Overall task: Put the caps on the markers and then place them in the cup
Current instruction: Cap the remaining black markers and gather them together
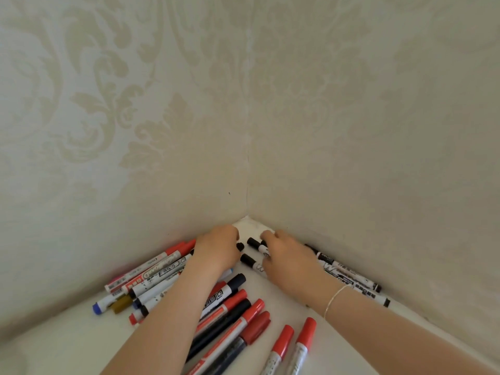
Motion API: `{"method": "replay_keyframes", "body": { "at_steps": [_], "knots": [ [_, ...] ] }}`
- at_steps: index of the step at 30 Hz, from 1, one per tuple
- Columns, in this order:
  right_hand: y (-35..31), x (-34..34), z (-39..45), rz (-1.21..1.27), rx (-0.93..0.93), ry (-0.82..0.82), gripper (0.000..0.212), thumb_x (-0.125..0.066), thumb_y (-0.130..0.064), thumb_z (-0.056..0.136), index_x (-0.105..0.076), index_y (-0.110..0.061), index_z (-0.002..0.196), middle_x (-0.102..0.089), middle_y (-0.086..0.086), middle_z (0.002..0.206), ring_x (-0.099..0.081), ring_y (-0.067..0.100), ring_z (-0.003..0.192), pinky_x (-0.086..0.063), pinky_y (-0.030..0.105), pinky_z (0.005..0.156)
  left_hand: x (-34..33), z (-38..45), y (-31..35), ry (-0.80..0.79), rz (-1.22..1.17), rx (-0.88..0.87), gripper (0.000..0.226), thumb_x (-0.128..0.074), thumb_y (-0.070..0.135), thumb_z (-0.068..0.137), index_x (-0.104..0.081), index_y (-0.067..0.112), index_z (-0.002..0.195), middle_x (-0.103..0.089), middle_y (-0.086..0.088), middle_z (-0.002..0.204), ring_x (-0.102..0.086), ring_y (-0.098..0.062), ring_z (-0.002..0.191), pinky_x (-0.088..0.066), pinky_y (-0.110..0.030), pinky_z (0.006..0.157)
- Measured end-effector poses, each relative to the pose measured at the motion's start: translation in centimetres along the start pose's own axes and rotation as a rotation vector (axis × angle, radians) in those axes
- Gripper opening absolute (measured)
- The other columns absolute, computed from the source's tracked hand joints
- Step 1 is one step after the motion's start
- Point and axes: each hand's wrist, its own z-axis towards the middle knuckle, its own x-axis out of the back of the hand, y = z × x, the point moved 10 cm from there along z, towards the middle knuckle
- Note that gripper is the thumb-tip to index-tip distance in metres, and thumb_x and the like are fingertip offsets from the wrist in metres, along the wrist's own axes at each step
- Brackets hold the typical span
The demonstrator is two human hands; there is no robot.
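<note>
Many markers lie on a white table top [270,299] pushed into a wall corner. My left hand [216,249] is near the corner with its fingers curled, and a small black piece [239,247], a cap or a marker's end, shows at its fingertips. My right hand [286,259] lies opposite, its fingers curled over a white marker with a black cap [255,243]. A second black-capped marker [248,260] lies just below, partly under that hand. No cup is in view.
A heap of red, black and blue markers [151,277] lies along the left wall. More red and black ones [232,315] lie between my forearms. Black markers [349,277] line the right wall, and two red-capped markers [295,345] lie near the front.
</note>
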Motion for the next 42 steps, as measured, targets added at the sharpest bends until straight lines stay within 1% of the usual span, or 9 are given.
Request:
{"method": "replay_keyframes", "body": {
  "at_steps": [4,9,17,20,24,27,32,36,42],
  "knots": [
    [3.9,2.0,-0.3,-0.324,-0.157,-0.120,0.031,-0.046,-0.012,0.091,-0.051,-0.013,0.122,-0.056,0.007,0.123,-0.056,0.028,0.113,-0.039,0.031,0.076,0.8,-0.3,0.2,0.027,-0.116,-0.020,0.049,-0.049,0.015,0.091,-0.044,0.025,0.139,-0.049,-0.003,0.140,-0.049,-0.021,0.126,-0.043,-0.036,0.101],
    [6.5,2.0,-1.4,-0.421,-0.214,-0.270,0.033,-0.043,-0.009,0.094,-0.050,-0.015,0.126,-0.055,0.004,0.126,-0.057,0.026,0.115,-0.042,0.029,0.080,1.5,-0.6,1.3,0.028,-0.275,-0.057,0.039,-0.050,0.016,0.090,-0.056,0.026,0.127,-0.061,-0.005,0.121,-0.058,-0.021,0.106,-0.049,-0.034,0.091],
    [7.8,1.3,-1.4,-0.311,-0.227,-0.279,0.025,-0.043,-0.011,0.095,-0.051,-0.011,0.119,-0.057,0.006,0.115,-0.059,0.024,0.101,-0.039,0.028,0.070,2.0,-0.7,1.4,0.033,-0.458,-0.080,0.024,-0.058,0.016,0.087,-0.059,0.024,0.110,-0.059,0.005,0.091,-0.055,-0.009,0.076,-0.040,-0.020,0.060],
    [8.1,0.8,-0.9,-0.248,-0.210,-0.300,0.016,-0.043,-0.015,0.095,-0.052,-0.011,0.108,-0.053,0.001,0.087,-0.052,0.021,0.083,-0.040,0.027,0.068,1.9,-0.7,1.8,0.001,-0.548,-0.093,0.022,-0.062,0.015,0.085,-0.060,0.024,0.106,-0.061,0.007,0.094,-0.057,-0.007,0.080,-0.041,-0.017,0.062],
    [8.2,-0.2,-0.8,-0.202,-0.228,-0.327,0.015,-0.046,-0.018,0.094,-0.051,-0.012,0.108,-0.047,-0.001,0.082,-0.054,0.021,0.086,-0.041,0.027,0.069,2.0,-0.6,1.9,-0.039,-0.689,-0.093,0.024,-0.070,0.015,0.080,-0.062,0.025,0.101,-0.067,0.004,0.092,-0.063,-0.010,0.082,-0.043,-0.020,0.067],
    [7.2,1.4,-0.3,-0.055,-0.213,-0.170,0.009,-0.047,-0.020,0.092,-0.050,-0.014,0.098,-0.051,0.001,0.086,-0.051,0.020,0.078,-0.040,0.026,0.063,2.2,-0.7,2.1,-0.060,-0.835,-0.089,0.025,-0.071,0.013,0.081,-0.062,0.019,0.104,-0.074,0.001,0.087,-0.069,-0.009,0.084,-0.049,-0.024,0.079],
    [4.0,5.6,0.4,0.743,-0.054,0.128,0.010,-0.043,-0.019,0.096,-0.046,-0.010,0.098,-0.056,0.015,0.079,-0.060,0.025,0.058,-0.045,0.027,0.047,2.2,-0.9,1.9,-0.119,-1.381,0.000,0.019,-0.064,0.007,0.089,-0.061,0.006,0.108,-0.074,-0.011,0.096,-0.072,-0.018,0.089,-0.056,-0.030,0.084],
    [2.1,5.4,0.6,0.612,0.098,0.094,0.008,-0.043,-0.026,0.098,-0.050,-0.023,0.099,-0.057,0.015,0.076,-0.043,0.017,0.052,-0.043,0.037,0.051,2.5,-0.7,1.2,-0.095,-1.664,0.063,0.015,-0.058,0.003,0.091,-0.061,0.000,0.106,-0.074,-0.013,0.095,-0.072,-0.022,0.091,-0.056,-0.033,0.080],
    [2.2,4.1,0.8,0.510,0.092,0.086,0.011,-0.045,-0.036,0.096,-0.051,-0.028,0.099,-0.057,0.003,0.070,-0.046,0.015,0.057,-0.044,0.039,0.058,2.6,-0.8,1.1,-0.108,-1.677,0.079,0.012,-0.058,0.002,0.091,-0.061,0.001,0.102,-0.074,-0.013,0.093,-0.072,-0.021,0.087,-0.058,-0.033,0.075]
  ]
}}
